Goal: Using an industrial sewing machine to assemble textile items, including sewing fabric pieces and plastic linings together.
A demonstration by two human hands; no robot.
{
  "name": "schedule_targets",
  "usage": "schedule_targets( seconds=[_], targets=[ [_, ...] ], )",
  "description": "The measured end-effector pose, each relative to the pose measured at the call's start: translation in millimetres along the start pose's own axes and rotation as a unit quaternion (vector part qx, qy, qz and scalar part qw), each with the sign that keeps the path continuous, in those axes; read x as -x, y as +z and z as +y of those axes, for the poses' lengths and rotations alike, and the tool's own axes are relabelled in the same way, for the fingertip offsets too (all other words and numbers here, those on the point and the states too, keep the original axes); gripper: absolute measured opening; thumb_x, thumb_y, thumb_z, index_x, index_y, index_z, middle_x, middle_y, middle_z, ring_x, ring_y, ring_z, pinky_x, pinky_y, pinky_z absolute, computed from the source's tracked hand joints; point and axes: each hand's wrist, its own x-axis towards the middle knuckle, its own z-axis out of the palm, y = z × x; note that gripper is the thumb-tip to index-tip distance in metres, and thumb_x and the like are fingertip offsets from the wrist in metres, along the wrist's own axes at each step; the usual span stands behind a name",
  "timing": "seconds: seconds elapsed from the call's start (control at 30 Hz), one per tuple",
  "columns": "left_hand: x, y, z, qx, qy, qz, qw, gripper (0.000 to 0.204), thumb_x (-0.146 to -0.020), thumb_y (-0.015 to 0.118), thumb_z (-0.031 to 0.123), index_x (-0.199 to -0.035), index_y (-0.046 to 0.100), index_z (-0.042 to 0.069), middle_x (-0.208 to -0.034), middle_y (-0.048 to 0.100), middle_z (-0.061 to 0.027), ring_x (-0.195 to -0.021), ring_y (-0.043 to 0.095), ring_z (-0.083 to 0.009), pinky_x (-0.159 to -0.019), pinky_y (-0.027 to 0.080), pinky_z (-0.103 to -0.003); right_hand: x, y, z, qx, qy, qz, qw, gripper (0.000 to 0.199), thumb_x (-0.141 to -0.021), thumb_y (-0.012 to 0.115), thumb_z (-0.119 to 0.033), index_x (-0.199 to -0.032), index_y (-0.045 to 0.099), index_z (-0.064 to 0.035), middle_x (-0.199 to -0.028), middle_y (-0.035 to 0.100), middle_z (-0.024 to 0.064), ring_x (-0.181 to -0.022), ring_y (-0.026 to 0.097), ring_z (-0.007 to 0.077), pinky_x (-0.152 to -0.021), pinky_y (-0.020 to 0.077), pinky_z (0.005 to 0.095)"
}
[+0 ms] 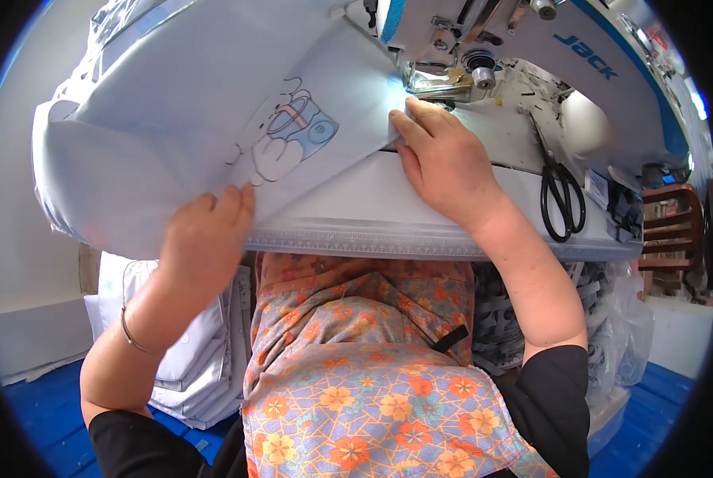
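the white cloth (pixel 173 95) lies left of the sewing machine (pixel 544 40). your right hand (pixel 446 155) touches it near the metal fitting (pixel 444 86), your blurred left hand (pixel 207 239) below the print (pixel 293 139); i can't tell if either pinches.

Sewing machine (pixel 627 88): counter (pixel 340 195), far side, right. Fabric sheet (pixel 189 111): across counter's left, reaching the machine. Scissors (pixel 562 195): on counter, right. Ruler strip (pixel 356 237): along counter's near edge. Fabric stack (pixel 201 362): below counter, left. Chair (pixel 675 227): beyond counter's right end.
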Motion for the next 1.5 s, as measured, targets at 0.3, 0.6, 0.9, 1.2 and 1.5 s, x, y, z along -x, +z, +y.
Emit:
schedule_targets(
  seconds=[0.3, 0.6, 0.9, 1.2, 1.5],
  targets=[
    [-11, -43, 70, 0.026, 0.074, -0.007, 0.997, 0.038, -0.077, 0.062, 0.016, -0.110, 0.061, -0.002, -0.076, 0.056, -0.0019, -0.065, 0.061, -0.0190, -0.057, 0.049, -0.032, 1, 2, 0, 0.027, 0.014, -0.027, 0.999, 0.045, -0.086, 0.062, -0.007, -0.130, 0.057, -0.0002, -0.134, 0.058, 0.0201, -0.125, 0.057, 0.0355, -0.104, 0.0483, 0.0427],
    [-73, -45, 82, 0.290, 0.026, 0.003, 0.957, 0.012, -0.075, 0.062, 0.007, -0.082, 0.053, 0.005, -0.075, 0.060, -0.0085, -0.066, 0.064, -0.0274, -0.059, 0.052, -0.038, 22, -24, -28, -0.036, -0.038, -0.072, 0.996, 0.044, -0.072, 0.065, -0.002, -0.116, 0.065, 0.0001, -0.121, 0.064, 0.0184, -0.114, 0.062, 0.0356, -0.097, 0.0512, 0.0453],
    [-32, -58, 28, -0.017, -0.010, 0.190, 0.982, 0.047, -0.078, 0.062, 0.013, -0.125, 0.064, 0.005, -0.122, 0.064, -0.0100, -0.121, 0.058, -0.0246, -0.112, 0.036, -0.049, 4, -14, -9, -0.017, -0.094, 0.024, 0.995, 0.025, -0.071, 0.069, -0.002, -0.096, 0.072, -0.0016, -0.102, 0.071, 0.0122, -0.099, 0.069, 0.0307, -0.093, 0.0546, 0.0438],
    [60, -75, -70, 0.064, -0.099, 0.137, 0.983, 0.049, -0.069, 0.053, -0.008, -0.114, 0.068, 0.003, -0.102, 0.072, -0.0139, -0.100, 0.067, -0.0349, -0.090, 0.052, -0.047, -4, -5, 7, -0.051, -0.011, -0.001, 0.999, 0.026, -0.076, 0.068, -0.003, -0.102, 0.071, -0.0044, -0.109, 0.071, 0.0128, -0.102, 0.068, 0.0330, -0.094, 0.0539, 0.0439],
    [24, -121, 59, 0.252, 0.429, -0.043, 0.867, 0.007, -0.074, 0.064, 0.018, -0.074, 0.063, 0.011, -0.071, 0.049, -0.0005, -0.063, 0.051, -0.0170, -0.041, 0.035, -0.031, 78, -31, -93, -0.163, -0.134, 0.125, 0.969, 0.031, -0.075, 0.068, -0.015, -0.103, 0.069, -0.0022, -0.104, 0.070, 0.0156, -0.098, 0.069, 0.0325, -0.092, 0.0559, 0.0444]
  ],
)
